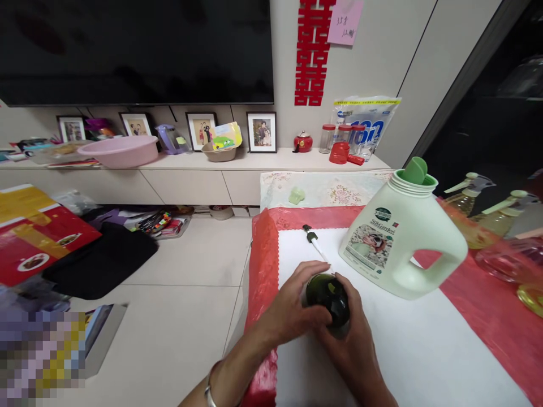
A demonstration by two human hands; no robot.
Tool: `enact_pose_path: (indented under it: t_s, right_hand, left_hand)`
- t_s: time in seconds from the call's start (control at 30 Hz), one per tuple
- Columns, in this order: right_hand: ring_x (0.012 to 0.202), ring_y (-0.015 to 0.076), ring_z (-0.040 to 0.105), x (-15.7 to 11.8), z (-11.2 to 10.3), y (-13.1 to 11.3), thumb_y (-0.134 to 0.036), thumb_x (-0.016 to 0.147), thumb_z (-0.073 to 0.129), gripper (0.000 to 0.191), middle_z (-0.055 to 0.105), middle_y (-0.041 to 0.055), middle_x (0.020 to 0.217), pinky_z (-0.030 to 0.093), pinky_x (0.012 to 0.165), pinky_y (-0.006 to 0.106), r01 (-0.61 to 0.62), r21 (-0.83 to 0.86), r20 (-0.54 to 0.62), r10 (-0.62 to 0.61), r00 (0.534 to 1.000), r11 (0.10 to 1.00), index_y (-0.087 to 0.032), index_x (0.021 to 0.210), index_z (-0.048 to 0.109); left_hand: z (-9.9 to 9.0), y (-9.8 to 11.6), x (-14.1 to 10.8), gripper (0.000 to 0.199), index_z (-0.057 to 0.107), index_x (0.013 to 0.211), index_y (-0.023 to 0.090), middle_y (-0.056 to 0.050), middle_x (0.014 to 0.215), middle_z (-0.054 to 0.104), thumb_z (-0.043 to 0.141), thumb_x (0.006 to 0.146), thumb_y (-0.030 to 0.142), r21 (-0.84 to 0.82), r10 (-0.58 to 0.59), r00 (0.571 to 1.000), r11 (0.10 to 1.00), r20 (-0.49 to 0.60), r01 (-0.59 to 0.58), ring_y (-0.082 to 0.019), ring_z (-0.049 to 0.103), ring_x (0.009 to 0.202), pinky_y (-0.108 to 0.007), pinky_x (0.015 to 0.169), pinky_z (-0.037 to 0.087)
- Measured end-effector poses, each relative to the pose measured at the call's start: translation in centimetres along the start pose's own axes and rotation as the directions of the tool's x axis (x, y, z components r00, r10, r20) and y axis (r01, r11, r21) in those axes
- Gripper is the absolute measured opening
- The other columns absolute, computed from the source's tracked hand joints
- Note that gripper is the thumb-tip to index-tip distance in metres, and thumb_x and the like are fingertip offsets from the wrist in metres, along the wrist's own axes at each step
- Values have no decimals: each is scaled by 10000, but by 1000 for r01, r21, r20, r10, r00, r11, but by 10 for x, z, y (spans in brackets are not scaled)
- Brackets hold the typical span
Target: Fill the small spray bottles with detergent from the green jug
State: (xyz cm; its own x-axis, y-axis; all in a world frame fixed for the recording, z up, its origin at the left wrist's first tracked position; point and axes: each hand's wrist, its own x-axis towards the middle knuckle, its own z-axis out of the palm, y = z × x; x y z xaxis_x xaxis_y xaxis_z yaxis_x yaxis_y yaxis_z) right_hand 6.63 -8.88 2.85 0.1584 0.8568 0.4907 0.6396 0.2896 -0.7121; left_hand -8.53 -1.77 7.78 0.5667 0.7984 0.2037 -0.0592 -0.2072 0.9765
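- Both hands close around a small dark green bottle (328, 297) at the lower centre of the frame, standing on the white cloth (424, 350) that covers the table.
- The left hand (292, 308) wraps the bottle's left side, thumb over its shoulder; the grip looks firm. A bracelet (208, 387) shows at that wrist, bottom centre.
- The right hand (354, 345) cups the bottle from below and from the right, fingers curled shut against the glass.
- The bottle's mouth faces the camera; whether it is capped cannot be told, since the fingers hide part of the rim.
- A pump head with a white tube (316, 242) lies loose on the cloth just above the hands, apart from the bottle.
- To the right of centre stands a large pale green detergent jug (399, 243), its cap off and a green spout showing at the top.
- At the right edge, spray bottles (475, 195) with amber liquid stand on the red table cover (263, 254).
- Judging by the layout, the step in hand seems to be steadying the small bottle while it is open, between pump and jug.
- The next move probably calls for one hand to keep the bottle upright while the other lets go and reaches, without tipping the bottle.
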Motion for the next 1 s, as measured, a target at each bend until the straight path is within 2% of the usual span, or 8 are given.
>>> enact_pose_path:
  t_s: [0.1,0.2,0.33,0.43,0.53,0.6,0.83,1.0]
  right_hand:
    - [1242,163,500,-1,-1,-2,-481,942,557,647,425,65,1393,529,999,261,-13,6,6,13,1000,1000,-226,1485,314]
    - [1283,172,478,-3,-9,-1,-454,958,513,664,397,63,1431,537,1004,293,-9,-70,45,12,999,998,-243,1527,242]
    - [1199,153,551,-5,-47,4,-414,959,568,551,463,39,1381,553,979,263,-25,-52,140,32,990,998,-276,1462,389]
    - [1066,158,620,2,-89,6,-455,907,660,484,546,66,1275,566,912,218,-175,46,-148,180,973,984,-224,1322,565]
    - [1105,236,600,19,-124,14,-475,753,793,633,580,124,1203,499,1052,393,-248,190,-529,312,789,950,-158,1274,623]
    - [1157,284,568,32,-137,28,-447,624,865,768,573,148,1212,432,1099,494,-230,240,-597,330,731,943,-150,1290,625]
    - [1045,226,619,65,-140,84,-433,590,873,741,589,151,1177,533,951,310,-306,319,-381,417,825,897,-128,1224,641]
    - [835,166,621,85,-140,100,-426,588,863,589,624,141,1039,525,707,233,-322,299,-304,409,860,898,-98,1031,659]
  left_hand:
    - [12,-5,-1,804,570,1324,300,-72,1370,537,903,594,265,85,43,999,995,8,-44,-300,467,1322,-442,1135,383]
    - [23,-12,1,775,572,1292,289,-72,1337,553,830,585,104,145,105,993,985,-52,-96,-295,475,1303,-465,1130,384]
    - [29,-21,2,734,554,1279,269,-87,1327,548,767,600,90,179,159,983,974,-93,-140,-298,485,1291,-487,1127,378]
    - [29,-24,1,716,540,1276,261,-101,1317,547,783,612,150,195,191,977,966,-98,-169,-312,490,1283,-505,1121,377]
    - [28,-28,0,742,512,1301,263,-109,1336,522,815,624,238,167,173,980,974,-99,-155,-327,479,1296,-517,1123,371]
    - [28,-32,-1,816,482,1333,260,-115,1354,499,849,605,305,144,139,985,982,-101,-124,-340,464,1308,-525,1127,367]
    - [29,-43,-7,1000,417,1396,261,-114,1357,502,909,539,412,112,25,992,994,-122,-11,-340,498,1264,-510,1101,405]
    - [28,-41,-6,972,392,1390,239,-125,1408,472,890,564,356,78,15,959,997,-283,7,-344,468,1324,-504,1143,369]
